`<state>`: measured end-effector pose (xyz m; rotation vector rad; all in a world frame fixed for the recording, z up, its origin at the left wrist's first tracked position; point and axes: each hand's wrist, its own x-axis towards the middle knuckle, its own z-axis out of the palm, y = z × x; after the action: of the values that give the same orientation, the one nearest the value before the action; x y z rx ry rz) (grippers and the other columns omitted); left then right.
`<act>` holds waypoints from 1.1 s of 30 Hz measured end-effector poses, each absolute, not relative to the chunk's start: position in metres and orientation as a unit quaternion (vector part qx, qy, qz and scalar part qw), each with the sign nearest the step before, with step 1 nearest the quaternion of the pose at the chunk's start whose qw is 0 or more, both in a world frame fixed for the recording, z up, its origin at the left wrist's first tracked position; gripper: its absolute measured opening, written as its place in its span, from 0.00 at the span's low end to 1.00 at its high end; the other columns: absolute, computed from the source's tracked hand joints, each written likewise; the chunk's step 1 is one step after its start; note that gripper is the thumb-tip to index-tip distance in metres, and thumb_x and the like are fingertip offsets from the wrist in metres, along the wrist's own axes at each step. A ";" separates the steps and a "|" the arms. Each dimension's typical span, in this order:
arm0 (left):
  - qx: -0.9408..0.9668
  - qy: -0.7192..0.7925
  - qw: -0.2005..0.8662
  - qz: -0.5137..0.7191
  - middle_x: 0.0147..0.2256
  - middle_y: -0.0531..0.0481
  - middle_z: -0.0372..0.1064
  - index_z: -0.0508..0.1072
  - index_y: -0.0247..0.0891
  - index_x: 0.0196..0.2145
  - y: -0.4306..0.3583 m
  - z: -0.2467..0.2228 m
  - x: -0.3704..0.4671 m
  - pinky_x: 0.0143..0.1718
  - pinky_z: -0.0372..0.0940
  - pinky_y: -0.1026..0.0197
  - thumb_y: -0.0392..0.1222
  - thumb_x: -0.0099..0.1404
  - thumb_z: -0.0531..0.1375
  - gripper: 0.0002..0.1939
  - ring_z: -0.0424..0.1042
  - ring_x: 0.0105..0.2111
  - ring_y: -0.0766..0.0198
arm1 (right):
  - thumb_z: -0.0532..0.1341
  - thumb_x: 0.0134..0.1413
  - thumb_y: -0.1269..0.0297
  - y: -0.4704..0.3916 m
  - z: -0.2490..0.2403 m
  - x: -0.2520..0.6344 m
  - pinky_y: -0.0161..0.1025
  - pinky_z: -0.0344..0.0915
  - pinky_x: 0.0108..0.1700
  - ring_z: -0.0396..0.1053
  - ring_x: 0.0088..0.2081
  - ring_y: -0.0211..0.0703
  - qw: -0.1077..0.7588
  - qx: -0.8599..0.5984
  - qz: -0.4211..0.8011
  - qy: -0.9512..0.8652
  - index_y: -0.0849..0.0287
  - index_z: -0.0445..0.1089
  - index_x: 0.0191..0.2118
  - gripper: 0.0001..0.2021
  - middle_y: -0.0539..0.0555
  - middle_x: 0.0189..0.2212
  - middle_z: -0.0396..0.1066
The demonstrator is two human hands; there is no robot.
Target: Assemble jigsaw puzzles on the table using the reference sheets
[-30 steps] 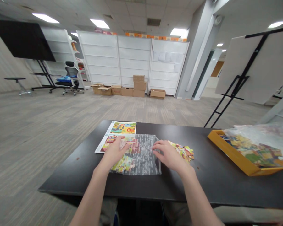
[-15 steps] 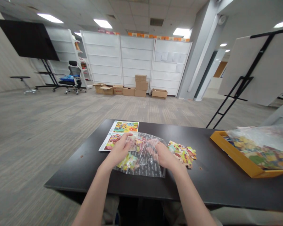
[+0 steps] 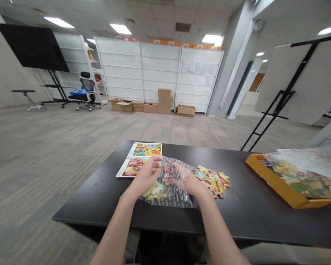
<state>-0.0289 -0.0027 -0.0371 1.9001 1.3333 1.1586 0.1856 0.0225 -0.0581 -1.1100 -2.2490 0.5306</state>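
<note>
A clear plastic bag (image 3: 176,198) lies on the dark table, with colourful jigsaw puzzle pieces (image 3: 155,191) inside it. My left hand (image 3: 147,176) pinches the bag's upper left edge between thumb and fingers. My right hand (image 3: 189,180) is inside the bag from the right, its fingers stretched apart and seen blurred through the plastic, close to some pieces. More loose puzzle pieces (image 3: 216,180) are heaped just right of the bag. Partly behind my left hand is a printed picture sheet (image 3: 147,149) showing animals and a red barn.
A yellow box (image 3: 278,187) with puzzle pieces and crumpled plastic stands at the table's right end. Small brown bits lie on the dark table (image 3: 93,202). Beyond it are a whiteboard stand (image 3: 281,99), cardboard boxes (image 3: 164,101), white shelving and an office chair (image 3: 85,92).
My left hand has shifted slightly right with the bag's edge, uncovering more of the picture sheet. My right hand has gone deeper into the bag, whose plastic is now more bunched around it.
</note>
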 end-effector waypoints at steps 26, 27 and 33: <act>0.553 0.526 0.384 0.520 0.36 0.52 0.66 0.66 0.41 0.47 0.002 -0.045 -0.056 0.32 0.77 0.54 0.50 0.61 0.60 0.18 0.77 0.31 0.60 | 0.65 0.55 0.51 0.002 -0.006 0.294 0.36 0.68 0.32 0.72 0.30 0.42 0.349 -0.546 0.259 -0.716 0.57 0.70 0.48 0.20 0.51 0.32 0.77; 0.543 0.528 0.386 0.526 0.36 0.52 0.67 0.66 0.41 0.47 0.003 -0.045 -0.058 0.32 0.77 0.55 0.50 0.61 0.61 0.19 0.77 0.31 0.60 | 0.66 0.53 0.49 0.003 -0.008 0.306 0.36 0.67 0.31 0.71 0.29 0.42 0.361 -0.570 0.228 -0.702 0.57 0.70 0.47 0.21 0.50 0.29 0.76; 0.474 0.510 0.412 0.587 0.36 0.53 0.68 0.67 0.40 0.47 0.001 -0.040 -0.054 0.33 0.77 0.57 0.50 0.58 0.66 0.22 0.77 0.30 0.64 | 0.63 0.53 0.47 0.013 -0.030 0.345 0.37 0.64 0.29 0.70 0.26 0.44 0.328 -0.651 0.153 -0.667 0.58 0.75 0.41 0.19 0.50 0.21 0.72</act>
<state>-0.0537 0.0013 -0.0395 1.1932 1.2832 1.4776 0.3446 0.0131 -0.0304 -1.7046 -1.7467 0.4002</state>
